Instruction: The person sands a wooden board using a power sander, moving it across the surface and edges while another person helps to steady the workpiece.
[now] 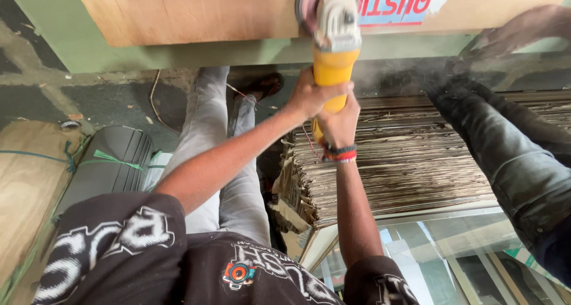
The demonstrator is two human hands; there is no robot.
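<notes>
A yellow and grey angle grinder (334,49) points away from me, its pink disc (313,2) against the edge of a plywood board (196,10) that lies on a green surface. My left hand (309,94) grips the yellow body from the left. From below, my right hand (340,123) grips the rear of the same body, a beaded bracelet on its wrist. Fine dust hangs to the right of the tool.
Another person's hand (523,25) rests on the board at the upper right, their dark-trousered leg (511,162) beside me. A thick stack of veneer sheets (410,162) lies below the grinder, glass panes (452,257) nearer me. A tied grey bundle (110,162) sits at left.
</notes>
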